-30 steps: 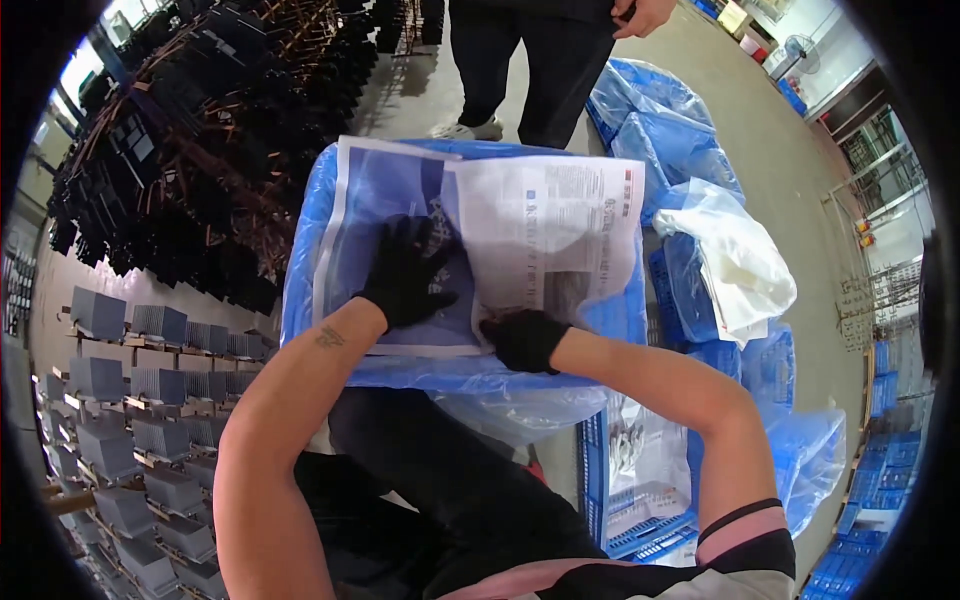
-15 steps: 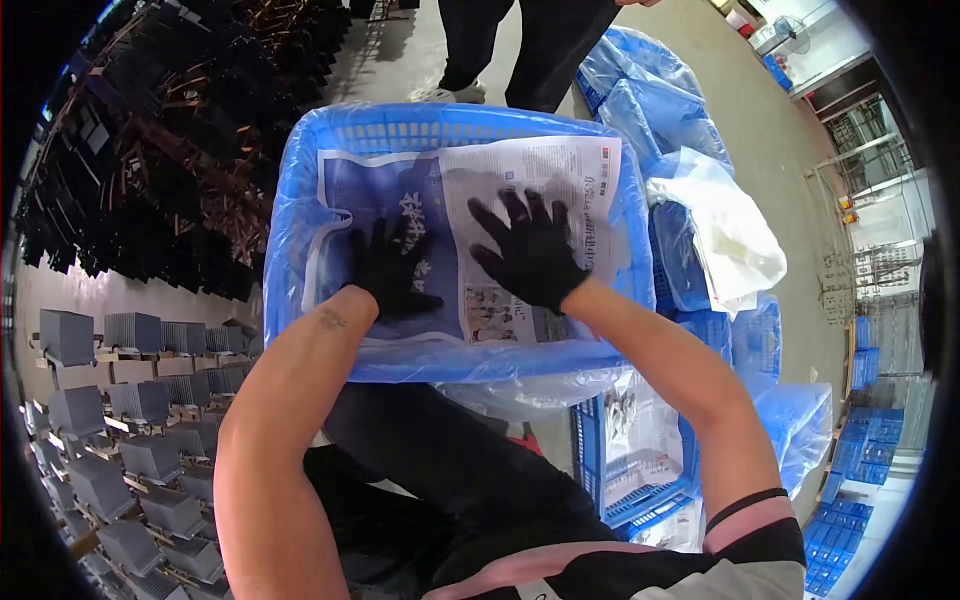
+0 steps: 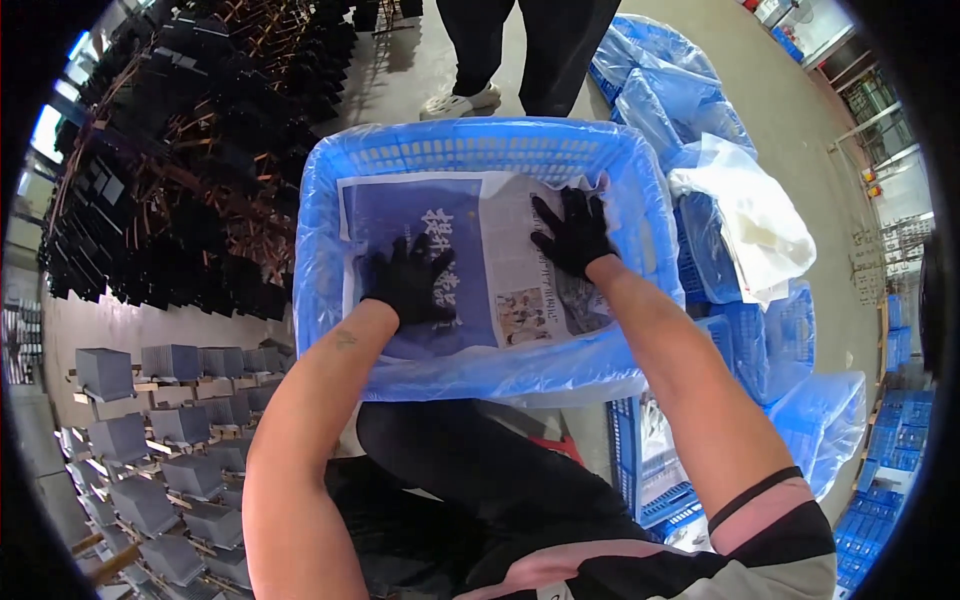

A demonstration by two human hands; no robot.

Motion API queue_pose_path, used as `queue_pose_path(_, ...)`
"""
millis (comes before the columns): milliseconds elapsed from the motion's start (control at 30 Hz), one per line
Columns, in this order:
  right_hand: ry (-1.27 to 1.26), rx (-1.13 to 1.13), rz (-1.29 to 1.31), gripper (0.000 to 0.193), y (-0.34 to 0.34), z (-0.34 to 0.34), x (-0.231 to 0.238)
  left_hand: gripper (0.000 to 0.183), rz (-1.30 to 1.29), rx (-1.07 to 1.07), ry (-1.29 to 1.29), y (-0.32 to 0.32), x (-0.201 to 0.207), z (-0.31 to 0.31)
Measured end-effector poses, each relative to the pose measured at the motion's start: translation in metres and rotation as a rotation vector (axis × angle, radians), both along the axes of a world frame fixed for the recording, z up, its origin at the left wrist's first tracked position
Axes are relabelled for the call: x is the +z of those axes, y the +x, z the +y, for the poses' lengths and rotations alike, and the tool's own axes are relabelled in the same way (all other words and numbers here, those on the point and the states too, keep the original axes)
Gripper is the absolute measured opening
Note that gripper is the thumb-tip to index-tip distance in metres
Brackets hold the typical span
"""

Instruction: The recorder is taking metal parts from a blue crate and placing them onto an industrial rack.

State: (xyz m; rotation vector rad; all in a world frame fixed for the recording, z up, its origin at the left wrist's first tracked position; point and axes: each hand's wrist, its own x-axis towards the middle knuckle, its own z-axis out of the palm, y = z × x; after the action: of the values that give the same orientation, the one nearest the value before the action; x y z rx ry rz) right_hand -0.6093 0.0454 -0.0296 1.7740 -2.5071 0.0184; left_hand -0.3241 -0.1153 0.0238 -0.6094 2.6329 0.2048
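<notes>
Your right hand [image 3: 574, 232] has shifted toward the right edge of the newspaper [image 3: 480, 275] in the lined blue crate [image 3: 400, 152], spread like your left hand [image 3: 408, 282], both grasping nothing, apparently smoothing, that rumpled edge likely needing pressing next.

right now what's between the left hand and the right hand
In the head view, only the newspaper sheet shows between the left hand and right hand, part blue, part pale.

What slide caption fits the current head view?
Black-gloved left hand and right hand spread over newspaper inside a plastic-lined blue basket.
</notes>
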Motion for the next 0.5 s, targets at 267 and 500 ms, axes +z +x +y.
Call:
queue_pose_path(267, 0.04, -0.011, 0.025, 0.064, -0.004, 0.003, 0.001, 0.121, 0.162, 0.043, -0.202, -0.041, -0.003, -0.06)
queue_pose_path(500, 0.067, -0.005, -0.022, 0.064, 0.001, -0.007, 0.004, 0.113, 0.256, 0.119, -0.022, -0.028, -0.037, -0.099)
